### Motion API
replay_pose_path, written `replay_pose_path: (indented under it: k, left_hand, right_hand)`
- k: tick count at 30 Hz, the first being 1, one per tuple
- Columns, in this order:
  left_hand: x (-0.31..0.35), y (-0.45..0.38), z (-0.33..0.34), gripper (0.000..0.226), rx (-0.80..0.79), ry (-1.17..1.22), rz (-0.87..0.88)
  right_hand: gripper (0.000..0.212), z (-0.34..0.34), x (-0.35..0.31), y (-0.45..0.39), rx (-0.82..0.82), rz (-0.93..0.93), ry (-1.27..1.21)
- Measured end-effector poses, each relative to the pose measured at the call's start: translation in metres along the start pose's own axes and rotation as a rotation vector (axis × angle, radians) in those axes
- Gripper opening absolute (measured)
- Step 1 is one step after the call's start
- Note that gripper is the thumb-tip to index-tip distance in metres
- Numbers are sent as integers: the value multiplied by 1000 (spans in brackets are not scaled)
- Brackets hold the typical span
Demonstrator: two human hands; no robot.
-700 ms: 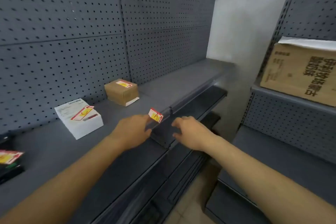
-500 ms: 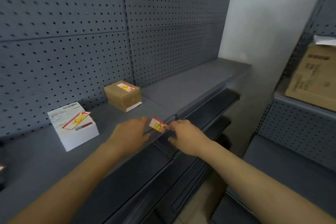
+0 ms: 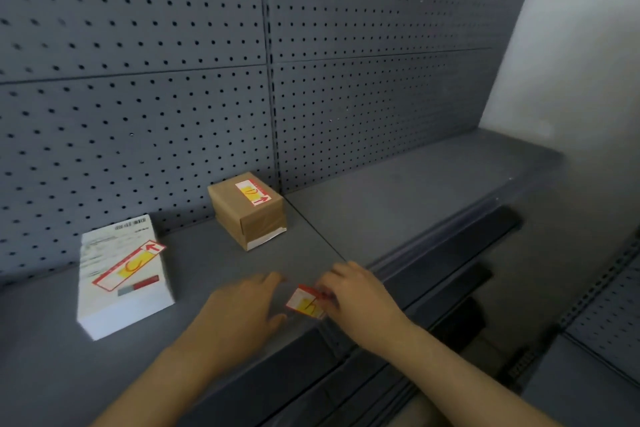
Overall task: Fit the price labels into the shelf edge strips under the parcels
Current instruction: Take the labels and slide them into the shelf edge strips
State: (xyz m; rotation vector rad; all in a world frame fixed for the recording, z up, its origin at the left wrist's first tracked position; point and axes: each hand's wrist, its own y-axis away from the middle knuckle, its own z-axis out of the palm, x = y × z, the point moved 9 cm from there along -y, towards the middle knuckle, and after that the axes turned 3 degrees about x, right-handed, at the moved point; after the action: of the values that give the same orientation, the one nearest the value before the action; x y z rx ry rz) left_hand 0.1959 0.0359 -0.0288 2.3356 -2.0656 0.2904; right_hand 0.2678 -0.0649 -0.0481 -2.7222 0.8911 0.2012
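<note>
Grey metal shelf (image 3: 398, 218) fronts dark pegboard (image 3: 363, 45) beside pale wall (image 3: 571, 45)

dim, even light | motion blur throughout | wide-angle edge bending

red-yellow label (image 3: 306, 303), brown parcel (image 3: 247, 210)

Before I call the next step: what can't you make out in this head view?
- Price label: print motion-blurred; right hand hides its right edge.
- Left hand: smeared, so label contact unclear.
- Shelf edge strip: hands hide the part under the label.
- White parcel: print too small.
</note>
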Motion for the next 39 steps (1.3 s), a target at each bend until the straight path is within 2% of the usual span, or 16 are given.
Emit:
replay_pose_path:
  k: [4, 10, 16, 22, 29, 35, 39]
  left_hand:
    - [-4, 8, -4, 53, 17, -6, -100]
    - [-8, 34, -27, 48, 128, -96, -243]
    - [-31, 114, -50, 49, 193, -192, -561]
    - [-55, 244, -74, 42, 186, -246, -896]
    - [-63, 419, -98, 39, 170, -291, -1226]
    - [-68, 559, -125, 34, 214, -295, -1429]
    - [-74, 644, -138, 28, 234, -295, -1556]
  right_hand:
    - [16, -1, -8, -13, -66, -161, -57]
    - [12, -3, -39, -31, -295, -348, -123]
    - [7, -15, -113, -31, -311, -564, -253]
    - [6, -6, -226, 9, -362, -851, -250]
    - [13, -7, -384, 95, -394, -1154, -284]
    - [17, -6, -521, 168, -397, -1350, -285]
    - [19, -2, -608, 216, -337, -1439, -288]
